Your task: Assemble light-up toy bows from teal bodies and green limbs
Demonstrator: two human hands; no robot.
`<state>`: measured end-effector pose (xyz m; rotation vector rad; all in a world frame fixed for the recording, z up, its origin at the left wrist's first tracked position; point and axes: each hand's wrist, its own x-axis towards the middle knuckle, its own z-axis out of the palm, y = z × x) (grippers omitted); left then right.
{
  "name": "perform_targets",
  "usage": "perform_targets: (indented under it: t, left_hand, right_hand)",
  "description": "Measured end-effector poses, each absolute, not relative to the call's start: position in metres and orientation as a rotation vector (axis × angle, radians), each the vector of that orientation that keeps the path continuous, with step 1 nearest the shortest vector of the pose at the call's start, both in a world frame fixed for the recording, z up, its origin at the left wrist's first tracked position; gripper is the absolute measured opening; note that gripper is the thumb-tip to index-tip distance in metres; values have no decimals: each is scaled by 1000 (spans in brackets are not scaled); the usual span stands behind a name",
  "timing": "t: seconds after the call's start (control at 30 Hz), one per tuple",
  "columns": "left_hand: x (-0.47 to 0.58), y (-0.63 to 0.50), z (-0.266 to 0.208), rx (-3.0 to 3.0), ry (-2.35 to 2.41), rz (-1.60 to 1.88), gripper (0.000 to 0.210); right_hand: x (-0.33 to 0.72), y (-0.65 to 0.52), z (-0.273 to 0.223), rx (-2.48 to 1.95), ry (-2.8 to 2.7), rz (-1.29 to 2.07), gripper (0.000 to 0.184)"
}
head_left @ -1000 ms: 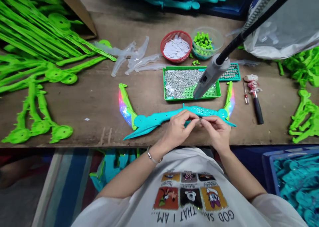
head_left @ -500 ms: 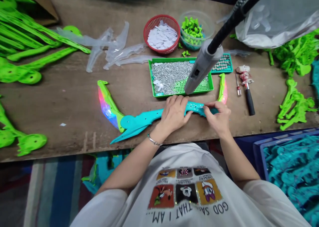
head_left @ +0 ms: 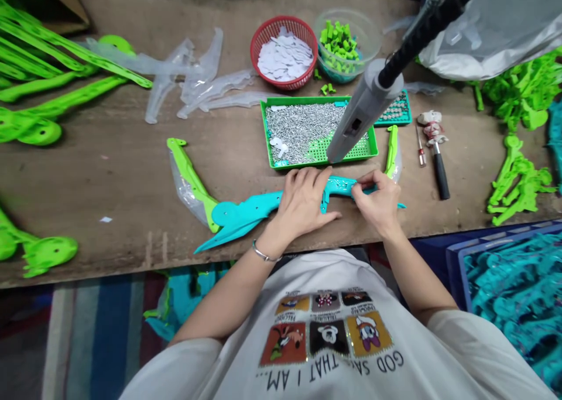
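Observation:
A turquoise toy bow body [head_left: 252, 211] lies along the table's near edge. Lime-green arms with clear covers stick out from it, a left arm [head_left: 191, 168] and a right arm [head_left: 392, 148]. My left hand [head_left: 301, 204] rests flat across the body's middle, fingers extended and thumb apart, covering part of it. A trigger-like piece [head_left: 325, 202] shows beside the thumb. My right hand [head_left: 377, 201] is closed in a pinch at the body's right part, near small shiny bits, perhaps screws [head_left: 340, 184]. Whatever its fingertips hold is hidden.
A hanging grey electric screwdriver [head_left: 364, 113] points down over a green tray [head_left: 318, 164] of screws. Behind are a red basket [head_left: 253, 57] and a clear tub [head_left: 371, 45]. A hammer [head_left: 440, 171] and small screwdriver [head_left: 421, 154] lie right. Green parts [head_left: 52, 250] lie left.
The red and blue glow in the clear covers has gone out. My right hand has shifted slightly left along the body. My left thumb has moved away, uncovering the trigger-like piece.

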<state>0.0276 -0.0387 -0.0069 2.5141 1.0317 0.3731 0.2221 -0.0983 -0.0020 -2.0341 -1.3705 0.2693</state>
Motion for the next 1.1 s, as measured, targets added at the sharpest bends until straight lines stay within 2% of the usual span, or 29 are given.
perform_targets:
  t: [0.43,0.7,1.1]
  left_hand:
    - [18,-40,-8,2528,946,342,125]
    - [11,-46,-5,2528,1030,285,121]
    - [8,-47,-11,2506,1015,361,126]
  right_hand:
    - [222,-96,2,-2046,-1302,375,5]
    - [218,-93,2,-2024,-1335,429,6]
    - [217,-94,-3,-2068,-1517,288,9]
